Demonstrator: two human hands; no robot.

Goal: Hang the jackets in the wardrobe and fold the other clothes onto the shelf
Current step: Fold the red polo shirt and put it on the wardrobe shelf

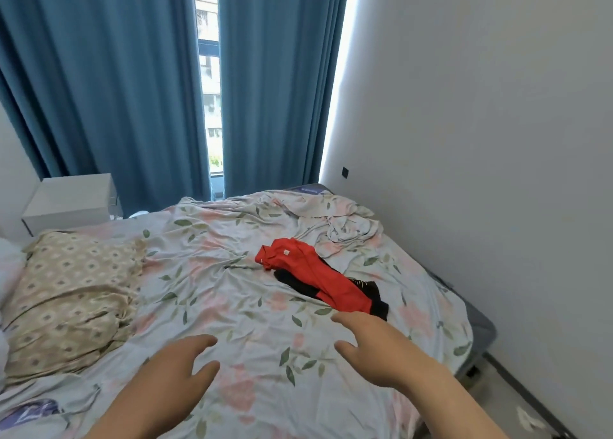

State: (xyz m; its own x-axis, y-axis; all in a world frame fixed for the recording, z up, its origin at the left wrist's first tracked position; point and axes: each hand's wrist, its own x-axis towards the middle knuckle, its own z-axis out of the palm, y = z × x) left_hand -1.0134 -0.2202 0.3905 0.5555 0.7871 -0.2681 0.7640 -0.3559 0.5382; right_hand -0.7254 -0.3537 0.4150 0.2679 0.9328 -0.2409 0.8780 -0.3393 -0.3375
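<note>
left hand [179, 362] and right hand [368, 345] over floral bedsheet [232, 289], fingers loose, spread, holding nothing; red garment [311, 273] just beyond right hand, lying across black garment [378, 307], mid-bed; beige pillow [73, 289] left; white nightstand [73, 200], blue curtains [116, 90] behind, white wall [481, 140] right

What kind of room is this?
Probably a bedroom: a wide bed under a crumpled floral sheet, a beige patterned pillow on its left side, and a white bedside cabinet by long blue curtains.

Red-and-black garment [318, 281], floral sheet [232, 273], blue curtains [109, 84].
</note>
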